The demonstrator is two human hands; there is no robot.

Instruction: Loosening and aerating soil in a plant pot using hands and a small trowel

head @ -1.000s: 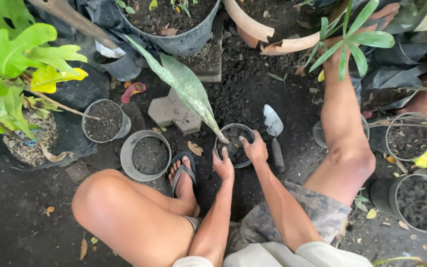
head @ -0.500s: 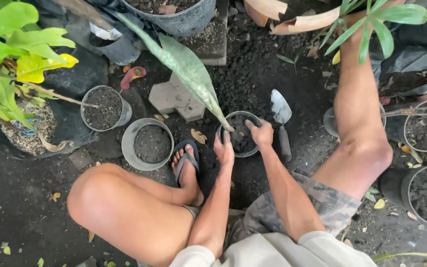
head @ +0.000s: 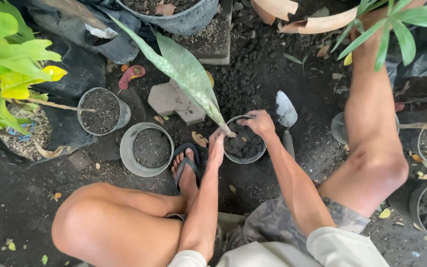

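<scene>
Illumination was soft, even daylight with no hard-edged shadows; shade was deepest beneath the bent legs. The dark soil absorbed light and showed little detail. The yellow-green leaves at upper left were brightest, nearly washed out. Focus was sharp at centre. Wide-angle distortion stretched the frame edges. Motion blur was negligible.

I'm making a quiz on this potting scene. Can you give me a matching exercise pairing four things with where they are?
Things:
1. long mottled green leaf
2. grey metal trowel
3. black flip-flop sandal
4. right hand

Places:
A. on the person's foot
B. lying on the soil to the right of the small grey pot
C. on the pot's far rim
D. rising from the pot, leaning up and left

Pairs: 1-D, 2-B, 3-A, 4-C
</scene>
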